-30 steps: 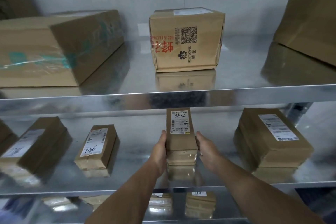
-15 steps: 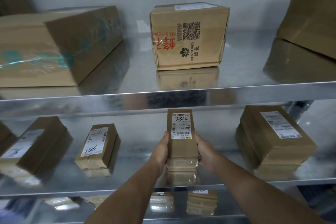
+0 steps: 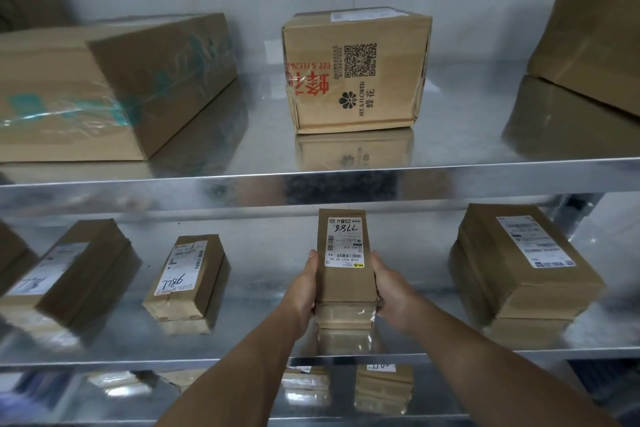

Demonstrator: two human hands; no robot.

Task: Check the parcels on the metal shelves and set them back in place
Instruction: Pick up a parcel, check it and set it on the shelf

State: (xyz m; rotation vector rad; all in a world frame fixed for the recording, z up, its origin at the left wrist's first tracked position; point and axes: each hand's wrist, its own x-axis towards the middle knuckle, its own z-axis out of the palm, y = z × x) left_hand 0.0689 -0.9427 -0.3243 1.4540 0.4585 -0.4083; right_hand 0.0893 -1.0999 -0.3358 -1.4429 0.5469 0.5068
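The left hand point(image 3: 304, 291) and the right hand point(image 3: 391, 295) grip together one narrow parcel point(image 3: 344, 282), each hand on one long side, near the end that is closer to the person. The thumbs lie along the upper edges and the other fingers curl around the sides, so both hands are closed on it. The parcel is at the middle of the middle shelf point(image 3: 270, 274), with its white label point(image 3: 346, 241) turned up, and the handwritten number 7786 can be read on it. A reflection shows in the metal directly below, but I cannot tell if the near end touches the shelf or is held just above it.

To the left on the same shelf lies a small parcel point(image 3: 187, 281), also with a handwritten number, and further left a longer parcel point(image 3: 65, 274), which is blurred. To the right sits a thick parcel point(image 3: 519, 260) with a printed label. All three lie apart from each other and from the held one. On the upper shelf point(image 3: 467, 135) there are a printed box point(image 3: 353, 76) in the middle, a large taped box point(image 3: 104, 87) at the left and another box point(image 3: 595, 45) at the right edge. Below, on the lower shelf point(image 3: 346, 418), two more low parcels point(image 3: 382, 388) are partly visible.

In my judgement the check of this one parcel is in hand, since its label faces the person. What remains for it is to set it flat in its place. Whether the other parcels are already checked, the picture does not say
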